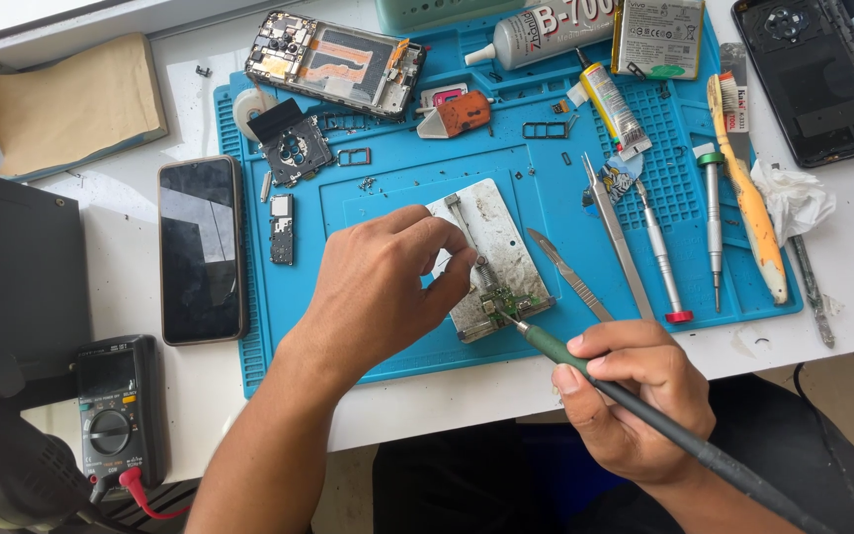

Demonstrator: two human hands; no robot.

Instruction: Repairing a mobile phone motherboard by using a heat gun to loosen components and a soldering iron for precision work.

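My right hand (633,396) grips a soldering iron (585,371) like a pen, its tip touching a small green circuit board (512,303). That board is clamped on a grey metal holder plate (498,237) lying on the blue work mat (397,198). My left hand (387,287) rests on the plate's left side, fingers curled and pressing on the plate beside the board. What lies under its fingertips is hidden.
An opened phone (333,61), a small black module (292,148), glue tubes (610,104), tweezers (617,237), screwdrivers (712,222) and a toothbrush (748,213) lie on the mat. A dark phone (200,247) and a multimeter (116,410) sit to the left, a phone back cover (817,74) at top right.
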